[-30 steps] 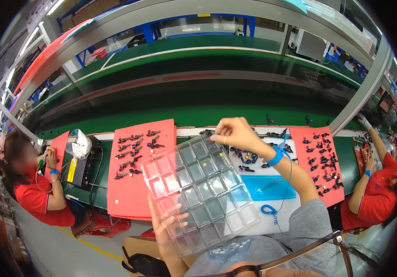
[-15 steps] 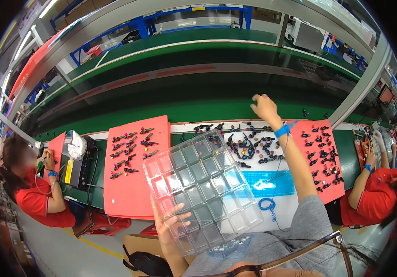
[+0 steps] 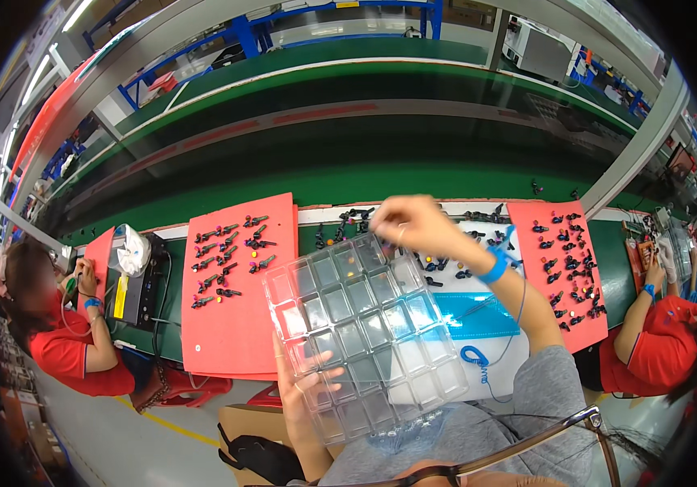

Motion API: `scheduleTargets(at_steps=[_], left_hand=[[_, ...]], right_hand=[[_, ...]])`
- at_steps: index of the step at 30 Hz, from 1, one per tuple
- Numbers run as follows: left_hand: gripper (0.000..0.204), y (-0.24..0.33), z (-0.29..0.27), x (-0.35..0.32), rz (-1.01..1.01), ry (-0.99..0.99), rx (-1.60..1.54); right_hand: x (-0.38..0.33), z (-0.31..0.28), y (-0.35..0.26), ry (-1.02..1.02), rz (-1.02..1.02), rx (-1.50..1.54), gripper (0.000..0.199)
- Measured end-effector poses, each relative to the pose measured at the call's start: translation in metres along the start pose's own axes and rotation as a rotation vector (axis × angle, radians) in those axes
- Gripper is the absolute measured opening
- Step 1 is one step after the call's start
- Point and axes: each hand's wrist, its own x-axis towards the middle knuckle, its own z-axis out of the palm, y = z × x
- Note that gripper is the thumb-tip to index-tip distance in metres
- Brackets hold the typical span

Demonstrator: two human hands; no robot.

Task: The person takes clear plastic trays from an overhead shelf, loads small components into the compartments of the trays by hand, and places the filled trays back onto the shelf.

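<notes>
A clear plastic tray with a grid of square compartments is tilted in front of me. My left hand grips it along its left side, the fingers showing through the clear plastic. The compartments look empty. At the tray's far edge hovers my right hand, palm down, fingers curled together over small dark parts. Whether anything is pinched between its fingertips is hidden. A blue wrist strap with a coiled cord is on my right wrist. Small black parts with purple and yellow ends lie on the white sheet beyond the tray.
Red boards with rows of the same parts lie left and right. A blue flat packet rests on the white sheet. A green conveyor belt runs beyond. Co-workers in red shirts sit left and right.
My right hand has come back from over the belt, moving left and nearer to the tray's far edge, its fingers now curled down. The tray has shifted slightly right in my left hand.
</notes>
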Motion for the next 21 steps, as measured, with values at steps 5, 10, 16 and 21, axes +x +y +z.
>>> scheduleTargets(at_steps=[5, 10, 16, 21], left_hand=[[0.101, 0.000, 0.003, -0.005, 0.002, 0.017, 0.003], [0.102, 0.004, -0.002, -0.013, 0.018, 0.081, 0.050], [0.102, 0.006, -0.012, -0.019, 0.034, 0.076, 0.032], [0.100, 0.007, -0.015, -0.021, 0.013, 0.056, -0.002]], right_hand=[[-0.015, 0.054, 0.001, 0.156, -0.159, -0.466, 0.012], [0.003, 0.056, -0.008, 0.010, -0.124, -0.672, 0.018], [0.087, 0.033, 0.081, 0.013, -0.046, -0.825, 0.021], [0.098, 0.036, 0.095, -0.097, -0.006, -0.855, 0.022]])
